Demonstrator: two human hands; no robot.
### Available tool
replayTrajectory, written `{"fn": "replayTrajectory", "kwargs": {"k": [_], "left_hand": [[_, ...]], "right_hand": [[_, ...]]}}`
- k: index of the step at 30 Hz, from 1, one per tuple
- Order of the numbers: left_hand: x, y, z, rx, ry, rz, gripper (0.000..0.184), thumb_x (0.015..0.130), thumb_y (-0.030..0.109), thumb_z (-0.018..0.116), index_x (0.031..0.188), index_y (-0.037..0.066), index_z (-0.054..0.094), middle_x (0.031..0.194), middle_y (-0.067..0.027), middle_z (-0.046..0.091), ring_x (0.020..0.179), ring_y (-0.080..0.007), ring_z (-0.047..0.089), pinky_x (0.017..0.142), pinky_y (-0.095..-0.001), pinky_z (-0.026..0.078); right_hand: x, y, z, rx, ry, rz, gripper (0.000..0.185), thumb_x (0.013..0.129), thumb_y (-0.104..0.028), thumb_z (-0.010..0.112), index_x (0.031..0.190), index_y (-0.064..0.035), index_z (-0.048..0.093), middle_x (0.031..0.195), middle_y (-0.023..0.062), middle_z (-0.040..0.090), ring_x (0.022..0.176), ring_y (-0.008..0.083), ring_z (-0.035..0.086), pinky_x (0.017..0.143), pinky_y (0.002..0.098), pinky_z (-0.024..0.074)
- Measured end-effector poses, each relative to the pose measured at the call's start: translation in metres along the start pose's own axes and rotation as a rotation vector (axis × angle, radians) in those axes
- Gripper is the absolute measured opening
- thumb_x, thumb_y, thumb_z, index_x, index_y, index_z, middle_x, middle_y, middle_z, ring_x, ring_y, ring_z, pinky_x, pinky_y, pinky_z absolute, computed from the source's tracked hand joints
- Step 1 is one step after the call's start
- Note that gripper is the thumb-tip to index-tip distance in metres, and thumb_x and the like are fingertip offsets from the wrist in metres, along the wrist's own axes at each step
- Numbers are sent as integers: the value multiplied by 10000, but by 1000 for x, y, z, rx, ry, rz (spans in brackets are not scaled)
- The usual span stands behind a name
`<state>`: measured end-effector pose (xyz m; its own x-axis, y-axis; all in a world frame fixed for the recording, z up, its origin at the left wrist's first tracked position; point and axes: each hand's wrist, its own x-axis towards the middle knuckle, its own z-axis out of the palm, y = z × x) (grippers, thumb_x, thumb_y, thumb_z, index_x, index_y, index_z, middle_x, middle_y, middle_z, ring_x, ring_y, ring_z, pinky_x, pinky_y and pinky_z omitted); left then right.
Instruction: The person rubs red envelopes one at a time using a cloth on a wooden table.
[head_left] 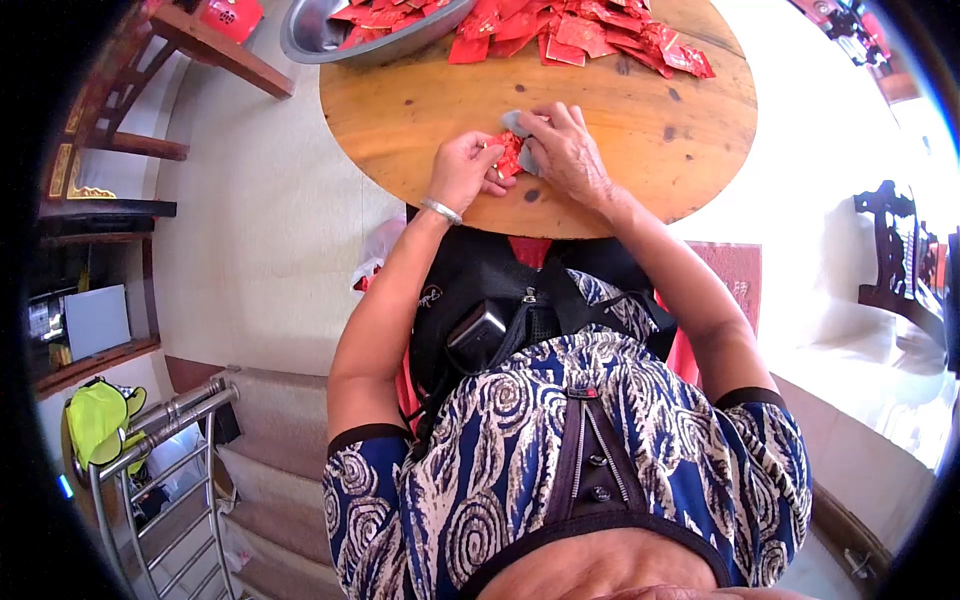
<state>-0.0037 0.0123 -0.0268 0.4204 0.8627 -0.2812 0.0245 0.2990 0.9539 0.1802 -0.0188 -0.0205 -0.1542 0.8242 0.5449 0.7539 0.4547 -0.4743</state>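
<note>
Near the front edge of the round wooden table, both hands meet over a small shiny red packet (509,153). My left hand (466,167), with a silver bangle at the wrist, pinches the packet's left side. My right hand (572,155) closes on its right side, and grey coverings (532,158) show at the thumb and a fingertip of that hand. Fingers hide part of the packet, so its contents cannot be seen. Beyond the hands lies a pile of similar red packets (585,38).
A metal basin (375,48) with more red packets stands at the table's (400,110) far left edge. A wooden chair leg (225,55) is at the upper left. Lower left are a metal railing (165,430), stairs (275,430) and a yellow-green cap (100,420).
</note>
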Motion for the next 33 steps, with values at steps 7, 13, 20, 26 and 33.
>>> {"fn": "replayTrajectory", "kwargs": {"k": [7,13,20,26,33], "left_hand": [[1,0,0,7,2,-16,203,946,148,565,1031,-36,550,772,-104,644,630,-177,675,501,-255,569],[2,-1,0,14,4,-19,204,945,139,565,1048,-37,544,788,-104,647,633,-177,676,505,-255,570],[2,-5,-2,-33,1,-3,184,941,138,573,1025,-24,553,779,-94,648,618,-174,675,499,-262,574],[3,-5,-2,-31,-1,-3,163,938,137,581,1004,-11,563,753,-84,645,619,-174,676,497,-264,574],[2,-5,-1,-28,6,-4,152,940,145,582,986,0,566,728,-73,633,622,-179,677,492,-262,570]], "right_hand": [[2,0,-2,-151,-34,-18,313,763,-78,596,1066,-145,640,955,108,576,897,320,515,786,393,479],[2,6,1,-156,-23,0,286,743,-81,615,1021,-135,656,913,85,579,871,311,513,772,393,479],[3,11,-7,-163,4,48,241,743,-76,616,971,-122,678,888,95,577,871,315,510,791,391,476],[2,25,-12,-222,18,104,229,751,-70,605,958,-128,685,883,96,581,857,312,512,789,390,477],[3,35,-22,-215,33,156,229,748,-74,605,960,-115,682,907,110,593,872,331,524,794,401,480]]}}
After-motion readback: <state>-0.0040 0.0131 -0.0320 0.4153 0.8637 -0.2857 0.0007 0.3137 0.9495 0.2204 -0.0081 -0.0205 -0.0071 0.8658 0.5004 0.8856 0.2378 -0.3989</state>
